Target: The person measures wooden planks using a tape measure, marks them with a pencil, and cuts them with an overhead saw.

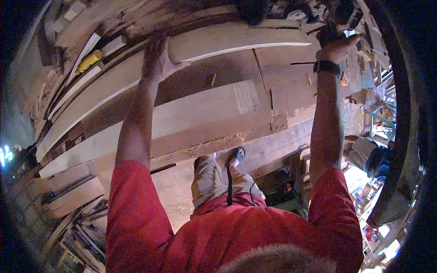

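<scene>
A long pale plank (pixel 218 40) runs across the workbench (pixel 291 73), bowed by the lens. My left hand (pixel 157 59) lies on it, thumb stretched out past its near edge and fingers reaching towards the far edge. At the plank's right end is my right hand (pixel 334 49), closed around a dark object (pixel 337 22) whose kind I cannot make out. A dark band circles that wrist. Nearer to me lies a second pale plank (pixel 195 109), with a ridged patch at its right end. Neither hand touches it.
A yellow object (pixel 89 61) rests among wood strips at the far left. Cut boards (pixel 75 195) are stacked at the lower left. Shavings (pixel 205 150) line the bench's near edge. Another person (pixel 366 152) is at the right. My sandalled foot (pixel 239 154) shows below.
</scene>
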Demonstrator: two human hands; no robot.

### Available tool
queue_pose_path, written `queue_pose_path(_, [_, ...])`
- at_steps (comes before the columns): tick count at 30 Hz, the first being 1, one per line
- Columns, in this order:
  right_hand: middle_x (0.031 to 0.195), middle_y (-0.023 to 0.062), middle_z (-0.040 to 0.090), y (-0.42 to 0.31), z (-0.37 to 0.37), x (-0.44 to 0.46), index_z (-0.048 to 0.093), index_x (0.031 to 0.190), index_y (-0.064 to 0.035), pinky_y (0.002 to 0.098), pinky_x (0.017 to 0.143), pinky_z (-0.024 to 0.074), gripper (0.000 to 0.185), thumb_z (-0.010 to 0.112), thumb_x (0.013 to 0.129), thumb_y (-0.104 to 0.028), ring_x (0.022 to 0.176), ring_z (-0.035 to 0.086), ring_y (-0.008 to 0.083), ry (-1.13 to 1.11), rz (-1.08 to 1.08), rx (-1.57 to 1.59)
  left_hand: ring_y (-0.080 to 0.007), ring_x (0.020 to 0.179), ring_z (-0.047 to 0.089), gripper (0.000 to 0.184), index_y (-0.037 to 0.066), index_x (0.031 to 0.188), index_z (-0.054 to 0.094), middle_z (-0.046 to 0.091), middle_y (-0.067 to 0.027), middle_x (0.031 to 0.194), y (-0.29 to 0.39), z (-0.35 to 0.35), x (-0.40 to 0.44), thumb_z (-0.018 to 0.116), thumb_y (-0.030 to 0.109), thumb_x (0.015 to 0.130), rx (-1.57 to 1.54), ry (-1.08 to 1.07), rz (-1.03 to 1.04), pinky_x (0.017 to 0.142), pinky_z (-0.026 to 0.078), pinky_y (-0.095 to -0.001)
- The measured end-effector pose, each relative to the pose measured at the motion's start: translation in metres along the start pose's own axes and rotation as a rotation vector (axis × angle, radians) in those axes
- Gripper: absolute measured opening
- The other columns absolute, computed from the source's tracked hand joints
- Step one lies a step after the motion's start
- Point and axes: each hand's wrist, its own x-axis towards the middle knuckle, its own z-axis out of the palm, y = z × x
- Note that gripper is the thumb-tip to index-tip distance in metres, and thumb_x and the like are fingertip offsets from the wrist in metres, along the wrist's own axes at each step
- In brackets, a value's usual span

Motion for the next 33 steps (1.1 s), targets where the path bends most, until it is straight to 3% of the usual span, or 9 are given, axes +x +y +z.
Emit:
queue_pose_path(3, [0.137, 0.0185, 0.046, -0.006, 0.002, -0.015, 0.020, 0.149, -0.0097, 0.0438, 0.086, 0.0542, 0.061, 0.034, 0.098, -0.042, 0.108, 0.060, 0.0279, -0.062, 0.061, 0.156, -0.0397, 0.120, 0.046, 0.103, -0.001, 0.128, 0.045, 0.048, -0.0240, 0.129, 0.007, -0.011, 0.003, 0.086, 0.054, 0.052, 0.011, -0.018, -0.015, 0.104, 0.036, -0.0494])
queue_pose_path(8, [0.146, 0.0169, 0.036, -0.019, 0.007, -0.037, 0.021, 0.147, -0.0087, 0.0416, 0.095, 0.0494, 0.064, 0.038, 0.096, -0.043, 0.118, 0.054, 0.0326, 0.108, -0.277, -0.651, -0.0412, 0.117, 0.049, 0.099, 0.000, 0.128, 0.045, 0.051, -0.0244, 0.125, 0.001, -0.004, 0.000, 0.087, 0.050, 0.053, 0.026, 0.023, -0.020, 0.102, 0.039, -0.0489])
queue_pose_path(17, [0.148, 0.0192, 0.032, -0.006, 0.000, -0.024, 0.009, 0.149, -0.0098, 0.0387, 0.099, 0.0472, 0.069, 0.045, 0.091, -0.017, 0.118, 0.054, 0.0299, 0.073, -0.235, -0.535, -0.0374, 0.126, 0.042, 0.107, -0.001, 0.131, 0.044, 0.046, -0.0219, 0.134, -0.002, 0.001, -0.002, 0.080, 0.064, 0.054, 0.049, -0.047, -0.034, 0.109, 0.029, -0.0513])
queue_pose_path(20, [0.148, 0.0199, 0.030, -0.007, -0.006, -0.025, 0.005, 0.149, -0.0102, 0.0378, 0.101, 0.0464, 0.074, 0.048, 0.089, -0.008, 0.119, 0.054, 0.0290, 0.024, -0.228, -0.683, -0.0370, 0.128, 0.040, 0.107, -0.001, 0.131, 0.043, 0.044, -0.0215, 0.136, 0.002, -0.002, 0.000, 0.081, 0.062, 0.054, 0.023, -0.068, -0.082, 0.109, 0.029, -0.0516])
queue_pose_path(23, [0.148, 0.0193, 0.030, -0.008, -0.012, -0.025, 0.003, 0.150, -0.0103, 0.0380, 0.099, 0.0483, 0.076, 0.049, 0.089, -0.006, 0.114, 0.057, 0.0282, -0.014, -0.179, -0.604, -0.0406, 0.118, 0.050, 0.099, -0.001, 0.128, 0.045, 0.051, -0.0248, 0.126, 0.004, -0.005, 0.001, 0.087, 0.048, 0.053, 0.024, 0.041, -0.006, 0.102, 0.038, -0.0493])
queue_pose_path(24, [0.122, 0.0174, 0.048, -0.003, -0.017, -0.019, 0.018, 0.143, -0.0074, 0.0370, 0.080, 0.0522, 0.064, 0.050, 0.091, -0.027, 0.095, 0.062, 0.0250, -0.035, -0.148, -0.271, -0.0406, 0.116, 0.050, 0.097, 0.000, 0.127, 0.046, 0.052, -0.0245, 0.125, 0.003, -0.004, 0.001, 0.087, 0.048, 0.053, 0.030, 0.034, -0.014, 0.101, 0.039, -0.0492])
queue_pose_path(27, [0.097, 0.0125, 0.066, 0.018, -0.035, -0.013, 0.027, 0.140, -0.0079, 0.0341, 0.062, 0.0570, 0.065, 0.048, 0.095, -0.050, 0.075, 0.065, 0.0203, -0.015, -0.303, -0.203, -0.0408, 0.114, 0.052, 0.095, 0.000, 0.126, 0.047, 0.053, -0.0239, 0.123, 0.002, -0.003, 0.002, 0.088, 0.047, 0.053, 0.047, 0.042, -0.020, 0.099, 0.041, -0.0491])
queue_pose_path(30, [0.098, 0.0115, 0.065, 0.015, -0.052, 0.000, 0.021, 0.144, -0.0119, 0.0333, 0.064, 0.0589, 0.062, 0.044, 0.097, -0.046, 0.076, 0.065, 0.0200, -0.382, 0.131, 0.446, -0.0389, 0.118, 0.049, 0.097, 0.002, 0.127, 0.046, 0.051, -0.0220, 0.126, 0.001, -0.002, 0.001, 0.086, 0.051, 0.054, 0.016, -0.047, -0.056, 0.100, 0.038, -0.0513])
queue_pose_path(33, [0.106, 0.0111, 0.066, 0.003, -0.020, -0.021, 0.036, 0.140, -0.0161, 0.0410, 0.061, 0.0574, 0.072, 0.030, 0.090, -0.068, 0.069, 0.067, 0.0252, 0.110, -0.132, -0.061, -0.0369, 0.121, 0.046, 0.098, 0.003, 0.128, 0.045, 0.049, -0.0202, 0.128, 0.001, -0.001, 0.002, 0.084, 0.055, 0.055, -0.027, -0.102, -0.073, 0.102, 0.036, -0.0530])
